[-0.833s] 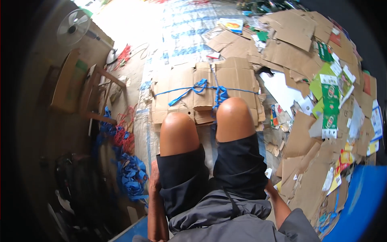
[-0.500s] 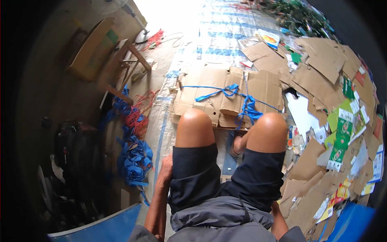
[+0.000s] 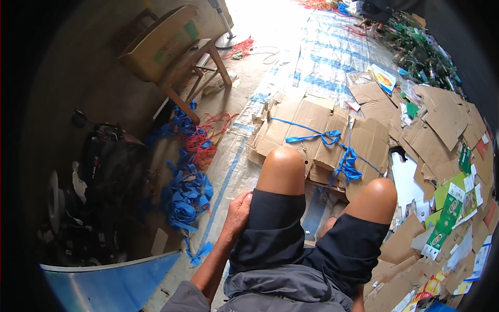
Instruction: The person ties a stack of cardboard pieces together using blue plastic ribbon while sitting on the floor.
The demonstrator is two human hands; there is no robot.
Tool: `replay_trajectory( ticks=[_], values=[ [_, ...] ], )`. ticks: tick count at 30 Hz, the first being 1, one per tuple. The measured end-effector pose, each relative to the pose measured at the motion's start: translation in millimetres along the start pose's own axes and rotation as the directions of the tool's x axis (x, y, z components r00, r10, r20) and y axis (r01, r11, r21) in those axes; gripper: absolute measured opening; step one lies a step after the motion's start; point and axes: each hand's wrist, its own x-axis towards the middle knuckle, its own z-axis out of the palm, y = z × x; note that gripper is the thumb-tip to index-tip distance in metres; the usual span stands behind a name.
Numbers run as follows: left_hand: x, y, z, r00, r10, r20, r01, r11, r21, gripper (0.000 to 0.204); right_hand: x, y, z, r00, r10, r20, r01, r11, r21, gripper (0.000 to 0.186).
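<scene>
My left hand (image 3: pixel 239 212) rests against the outer side of my left thigh, at the hem of the dark shorts (image 3: pixel 270 223). Its back shows; the fingers are mostly hidden beside the leg, so their closing is unclear. Of my right arm only a bit of forearm (image 3: pixel 358 300) shows by the right thigh, and that hand is out of sight. Just beyond my knees lies a bundle of flattened cardboard (image 3: pixel 312 117), tied with blue strips (image 3: pixel 332 138) in knots. Neither hand is seen touching the bundle.
Loose flattened cardboard (image 3: pixel 431 130) covers the right side. On the left lie blue strips (image 3: pixel 187 200) and red string (image 3: pixel 200 145), beyond them a wooden stool (image 3: pixel 217 60) and a cardboard box (image 3: pixel 165 44). A blue panel (image 3: pixel 114 281) stands lower left. Bottles (image 3: pixel 423 54) pile up far right.
The view has turned, so the bundle, stool and box sit farther right in it. My left hand has come up along the thigh toward the knee. Less of my right forearm shows.
</scene>
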Motion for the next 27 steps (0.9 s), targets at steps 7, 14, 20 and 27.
replay_trajectory(
  ticks=[7, 14, 20, 27],
  values=[
    [19, 60, 37, 0.947, 0.287, -0.147, -0.250, 0.941, 0.227, 0.030, 6, -48, -51, 0.977, -0.126, -0.171, 0.137, 0.989, 0.059, 0.030],
    [47, 109, 93, 0.708, 0.684, 0.176, -0.582, 0.424, 0.694, 0.043, -25, -247, -149, 0.880, -0.113, -0.461, 0.414, 0.658, 0.629, 0.029],
    [53, 108, 123, 0.684, 0.651, 0.329, -0.568, 0.191, 0.801, 0.028, -29, -330, -171, 0.778, -0.280, -0.563, 0.537, 0.762, 0.362, 0.039],
    [55, 106, 114, 0.653, 0.693, 0.306, -0.591, 0.213, 0.778, 0.025, -37, -382, -151, 0.684, -0.570, -0.455, 0.528, 0.817, -0.231, 0.043]
  ],
)
